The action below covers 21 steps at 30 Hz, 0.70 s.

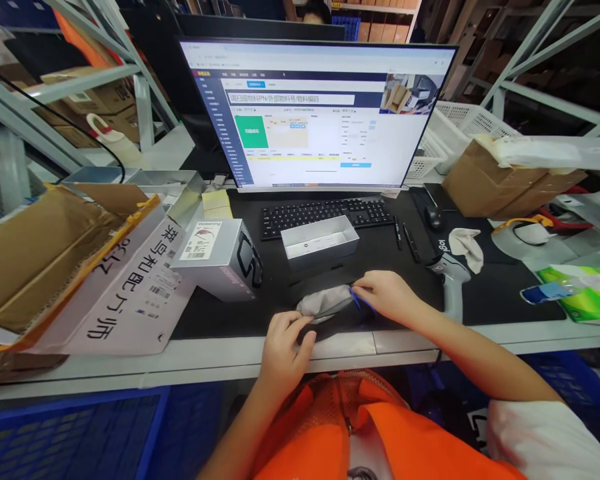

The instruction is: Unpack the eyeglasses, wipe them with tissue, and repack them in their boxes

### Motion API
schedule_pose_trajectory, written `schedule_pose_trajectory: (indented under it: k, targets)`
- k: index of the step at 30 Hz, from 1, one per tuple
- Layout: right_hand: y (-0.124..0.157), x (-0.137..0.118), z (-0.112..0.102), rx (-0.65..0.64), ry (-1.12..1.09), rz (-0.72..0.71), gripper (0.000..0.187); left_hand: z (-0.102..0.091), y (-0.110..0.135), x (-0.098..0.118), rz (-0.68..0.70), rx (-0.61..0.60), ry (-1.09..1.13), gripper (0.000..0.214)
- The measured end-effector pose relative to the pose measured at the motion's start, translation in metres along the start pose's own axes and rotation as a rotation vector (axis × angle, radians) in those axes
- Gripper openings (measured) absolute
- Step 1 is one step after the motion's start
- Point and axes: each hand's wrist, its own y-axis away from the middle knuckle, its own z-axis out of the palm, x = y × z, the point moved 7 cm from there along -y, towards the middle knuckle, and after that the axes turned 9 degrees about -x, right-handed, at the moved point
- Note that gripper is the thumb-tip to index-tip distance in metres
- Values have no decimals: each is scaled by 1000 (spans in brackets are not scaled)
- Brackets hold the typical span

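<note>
A black zip case [337,321] with grey stuff showing in its opening lies at the near edge of the black desk mat. Its left end is gripped by my left hand [284,350], fingers on top and thumb at the near side. At the other end, my right hand [387,293] pinches the blue pull cord [357,300] between thumb and fingertips. What the grey material is, lining or contents, I cannot tell. Just beyond the case stands an open white-grey box tray [320,243]. A grey printed product box [220,260] sits to the left of it.
A large opened carton [80,267] fills the left side. Behind the box tray are a keyboard [325,217] and a lit monitor [320,120]. To the right lie pens [411,243], a mouse [434,218], a barcode scanner [453,287], a tape roll [523,237] and brown boxes [505,180].
</note>
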Motion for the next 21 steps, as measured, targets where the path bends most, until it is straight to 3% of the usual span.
schedule_pose_trajectory:
  k: [3, 6, 9, 14, 17, 21]
  targets:
    - [10, -15, -7, 91, -242, -144, 16, -1, -6, -4, -82, -64, -12, 14]
    - [21, -36, -10, 104, -307, -320, 17, -3, -14, -8, -138, -91, -67, 34]
    - [27, -47, -9, 102, -268, -385, 24, -2, -23, -2, -55, -133, -127, 35]
    - [27, -49, -5, 83, -369, -410, 51, -11, -26, 9, 72, -7, -158, 18]
    - [24, -58, -2, 37, -379, -444, 52, -6, -27, 13, 118, -116, -128, 14]
    - [21, -71, -1, 31, -347, -494, 44, -2, -32, 14, 82, -278, -120, 21]
